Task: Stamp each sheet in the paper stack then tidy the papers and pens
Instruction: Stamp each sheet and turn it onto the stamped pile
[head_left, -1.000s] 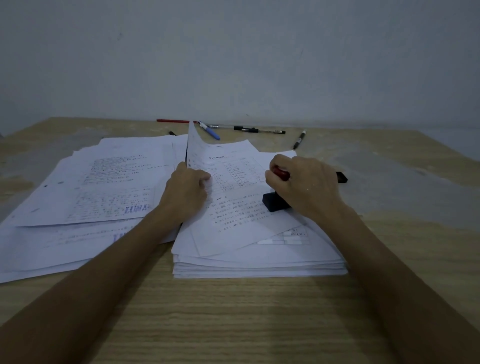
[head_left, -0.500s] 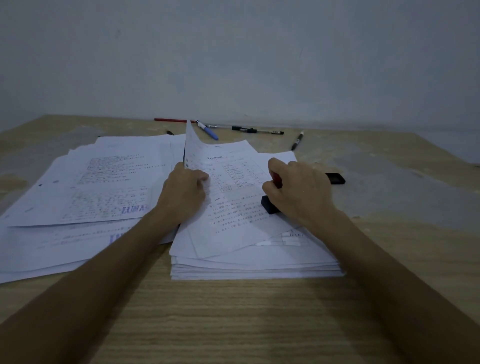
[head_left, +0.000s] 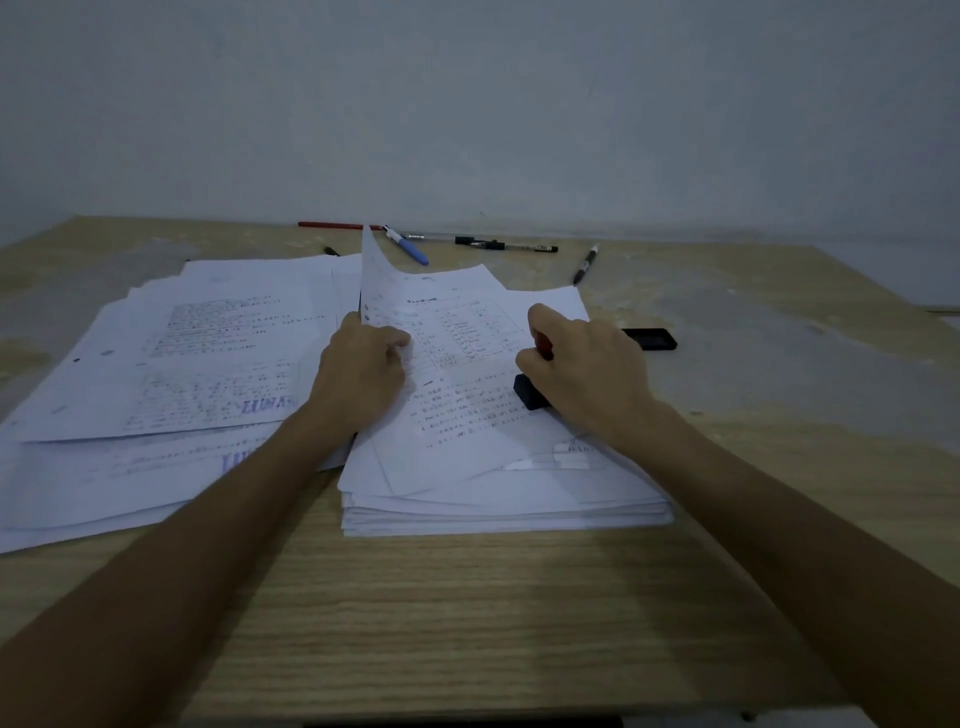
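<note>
Stamp (head_left: 531, 392) is pressed base-down on the top sheet (head_left: 457, 415) of the unstamped stack (head_left: 498, 512), mid-desk, right side. Right hand (head_left: 592, 364) grip is wrapped round the stamp's red handle; left hand (head_left: 363, 371) pinches the sheet's left edge, which is curled upward. Risk: the lifted sheet could be dragged under the pressed stamp and the mark smeared, or 2 sheets taken together. Stamp's long axis stands roughly upright, handle up; base block's orientation is mostly hidden. Stamped pile (head_left: 171, 364) lies left, spread out; pens (head_left: 506, 245) are scattered at the desk (head_left: 467, 623) far edge.
</note>
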